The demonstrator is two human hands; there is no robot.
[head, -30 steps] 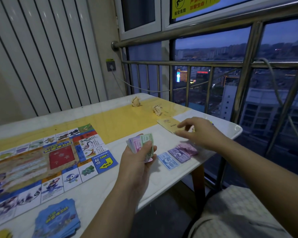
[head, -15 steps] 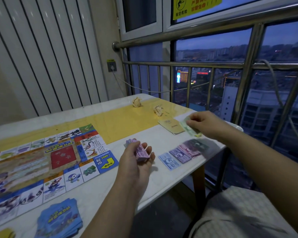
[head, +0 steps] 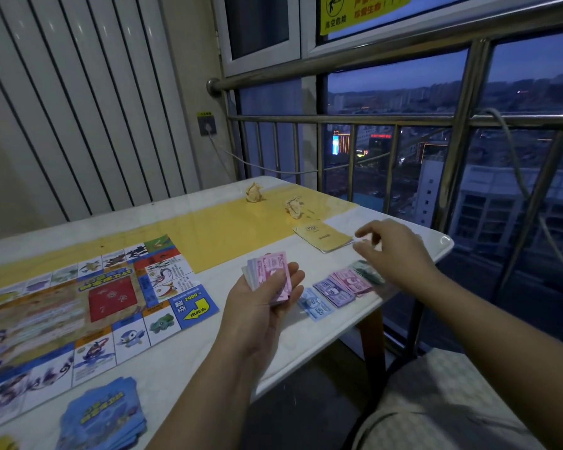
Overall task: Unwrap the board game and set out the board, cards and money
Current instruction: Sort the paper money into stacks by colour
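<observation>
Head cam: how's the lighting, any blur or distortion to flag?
Head view: dim dusk light, colours muted; right hand slightly motion-blurred near the green notes; left hand and its stack of notes sharper; board smeared toward the left edge; wide-angle lens splays the wall slats; soft sheen on the table.

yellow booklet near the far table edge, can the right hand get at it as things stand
Probably yes: the right hand hovers close beside the yellow booklet, seems to hold nothing, and only bare tabletop lies between them. The laid-out notes sit nearer the person, out of the way.
</observation>
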